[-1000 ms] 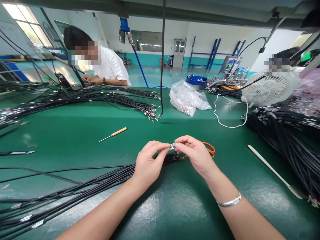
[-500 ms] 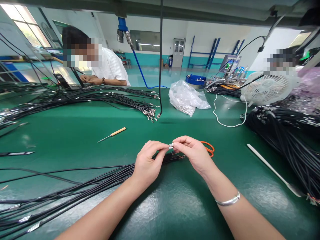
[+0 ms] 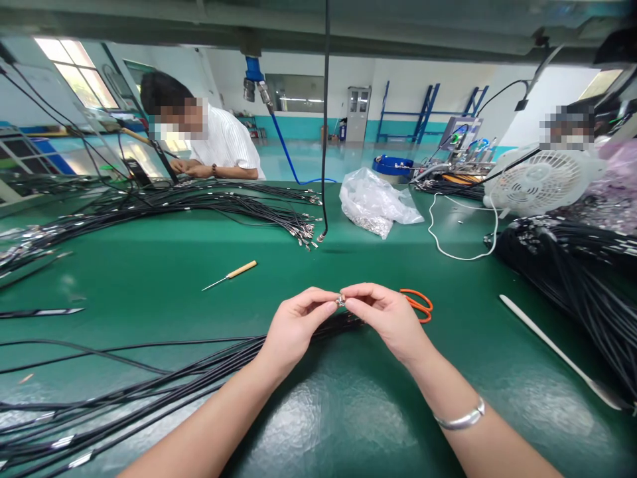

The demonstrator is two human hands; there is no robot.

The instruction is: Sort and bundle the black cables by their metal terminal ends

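The left hand (image 3: pixel 296 325) and right hand (image 3: pixel 388 317) are closing their fingertips on a small metal terminal (image 3: pixel 340 301) at lower centre, over a black cable bundle (image 3: pixel 199 362). Orange-handled scissors (image 3: pixel 419 305) are lying just beyond the right hand, while terminal-tipped black cables (image 3: pixel 249 206) are already fanning across the green bench mat (image 3: pixel 149 279) toward upper left.

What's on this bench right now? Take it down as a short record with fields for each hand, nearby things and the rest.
Left hand: fingertips pinch a small metal terminal.
Right hand: fingertips pinch the same terminal from the other side.
Nearby: black cables under the hands, orange-handled scissors, wooden-handled awl.
Rest: clear plastic bag of metal parts, white fan, co-worker working with both hands across the bench.
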